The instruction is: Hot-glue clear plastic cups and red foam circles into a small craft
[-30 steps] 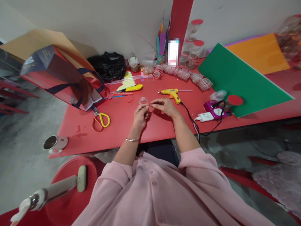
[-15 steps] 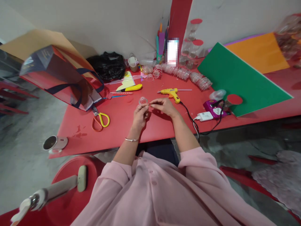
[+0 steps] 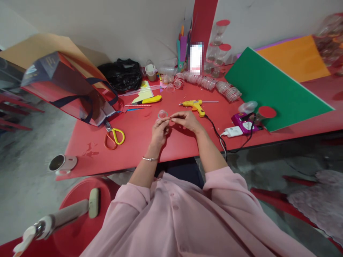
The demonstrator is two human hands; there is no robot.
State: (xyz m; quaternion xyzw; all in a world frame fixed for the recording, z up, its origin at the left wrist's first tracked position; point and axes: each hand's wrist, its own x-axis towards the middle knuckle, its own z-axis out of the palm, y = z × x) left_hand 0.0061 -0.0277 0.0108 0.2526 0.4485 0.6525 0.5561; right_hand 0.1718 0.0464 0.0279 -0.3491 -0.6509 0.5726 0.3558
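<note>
My left hand [image 3: 160, 131] is closed, its thumb and index finger pinched together above the red table [image 3: 134, 142]. Facing it, my right hand [image 3: 187, 121] is pinched too, and the fingertips of both hands meet. Whatever lies between them is too small to make out. Just beyond my left fingers sits a small clear plastic cup [image 3: 162, 114], partly covered by them. A yellow glue gun [image 3: 195, 105] lies past my right hand, with a clear glue stick [image 3: 210, 101] at its back end. A yellow-handled cutter [image 3: 150, 100] rests farther left.
Scissors [image 3: 114, 137], a mug [image 3: 63, 162] and a large paper bag [image 3: 72, 92] are on the left. Stacked clear plastic cups [image 3: 205, 82] line the back. At right are a green board [image 3: 273, 89], a purple power socket [image 3: 244, 123] and the black cord [image 3: 214, 130].
Both hands keep nearly the same pose, fingertips together. The view has shifted very slightly; nothing on the table has visibly moved.
</note>
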